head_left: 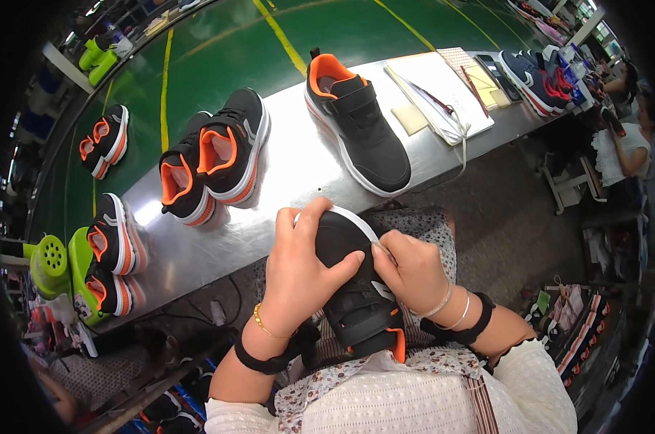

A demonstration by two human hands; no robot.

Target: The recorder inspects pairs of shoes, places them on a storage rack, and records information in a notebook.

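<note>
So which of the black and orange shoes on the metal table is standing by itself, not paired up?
The shoe at the table's far middle, beside the white papers; the others stand in pairs.

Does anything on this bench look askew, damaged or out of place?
Nothing looks damaged or spilled. Both hands, left and right, hold a black shoe at the lap. On the steel table, a shoe pair and a single shoe stand upright.

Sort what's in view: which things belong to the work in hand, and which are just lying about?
In hand:
black shoe, held over the lap
left hand, gripping its toe
right hand, fingers at its white sole edge

Lying about:
single shoe on the metal table
pair of shoes
papers
green shoe holder
</note>
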